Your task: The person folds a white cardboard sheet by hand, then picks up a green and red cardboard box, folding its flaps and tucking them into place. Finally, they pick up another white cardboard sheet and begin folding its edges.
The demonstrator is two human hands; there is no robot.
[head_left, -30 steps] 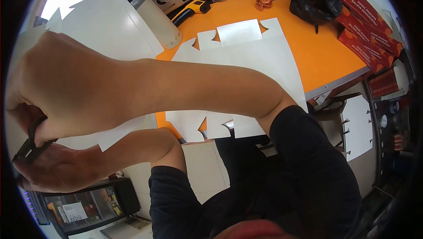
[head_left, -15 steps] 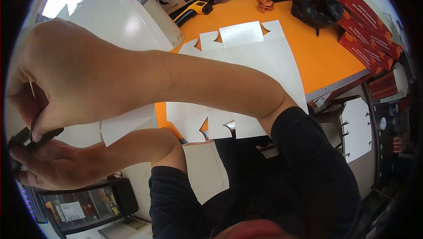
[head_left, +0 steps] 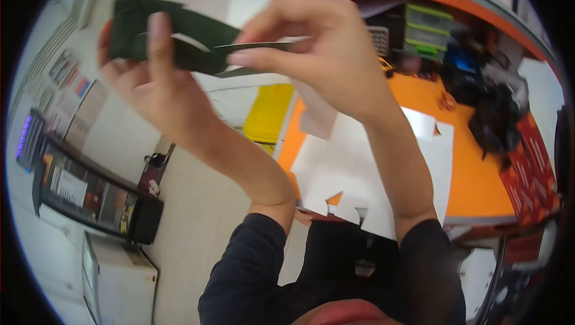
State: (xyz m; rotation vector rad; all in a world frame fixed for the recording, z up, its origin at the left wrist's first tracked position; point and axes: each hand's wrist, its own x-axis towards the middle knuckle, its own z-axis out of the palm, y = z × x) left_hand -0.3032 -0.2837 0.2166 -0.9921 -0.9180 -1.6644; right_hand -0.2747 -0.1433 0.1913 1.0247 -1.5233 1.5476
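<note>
Both my hands are raised in front of the camera, holding a dark, flat, folded piece (head_left: 179, 37) between them. My left hand (head_left: 153, 85) grips its left part, thumb laid across the front. My right hand (head_left: 317, 49) pinches its right edge between thumb and fingers. The piece is dark green or black with a pale curved cut in it; what it is I cannot tell. Below the hands a white flat carton blank (head_left: 371, 169) lies on the orange table (head_left: 479, 187).
A yellow bin (head_left: 269, 112) stands by the table's left end. Red boxes (head_left: 536, 163) and a black bag (head_left: 497, 118) sit at the table's right. A dark cabinet with a display (head_left: 84, 193) stands on the floor at left.
Both hands have lifted from low left, beside the table, to high in front of the camera, carrying the dark piece. The camera has tilted, so the table sits further right.
</note>
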